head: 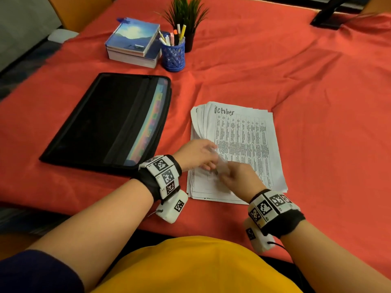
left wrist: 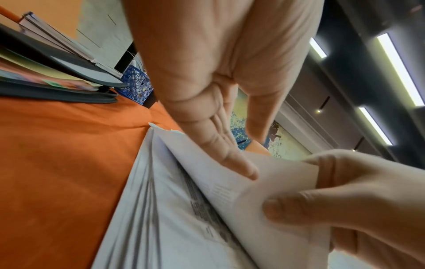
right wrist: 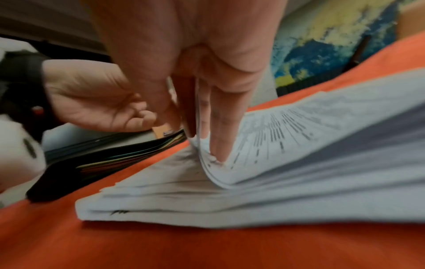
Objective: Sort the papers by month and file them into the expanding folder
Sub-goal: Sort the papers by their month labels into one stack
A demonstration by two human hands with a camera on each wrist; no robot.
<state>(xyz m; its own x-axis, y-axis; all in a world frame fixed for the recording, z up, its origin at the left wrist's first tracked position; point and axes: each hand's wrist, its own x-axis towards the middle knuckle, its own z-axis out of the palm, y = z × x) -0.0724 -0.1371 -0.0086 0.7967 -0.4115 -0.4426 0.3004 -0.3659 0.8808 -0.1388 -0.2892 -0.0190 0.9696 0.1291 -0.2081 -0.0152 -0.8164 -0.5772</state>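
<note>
A stack of papers [head: 243,144] lies on the worktop [head: 317,81], which is draped in a red-orange cloth, right in front of the seated person. The top sheet is a printed table with "October" handwritten across its head. The sheets sit unevenly, their left edges fanned out.

The right hand [head: 239,176] pinches the near left corner of the upper sheets between thumb and fingers and curls it up off the rest of the stack. The left hand [head: 196,153] is just beside it with fingers straight, its fingertips [left wrist: 248,172] touching the lifted paper; it grips nothing. The two hands are nearly touching over that corner.

To the left of the papers, apart from them, the black expanding folder [head: 110,119] lies flat on the cloth with its mouth toward the stack, coloured tabbed dividers showing along the open edge.

Farther back stand two stacked books [head: 133,43], a blue lattice pen holder [head: 173,55] full of markers, and a small potted plant [head: 188,15] just behind it.
</note>
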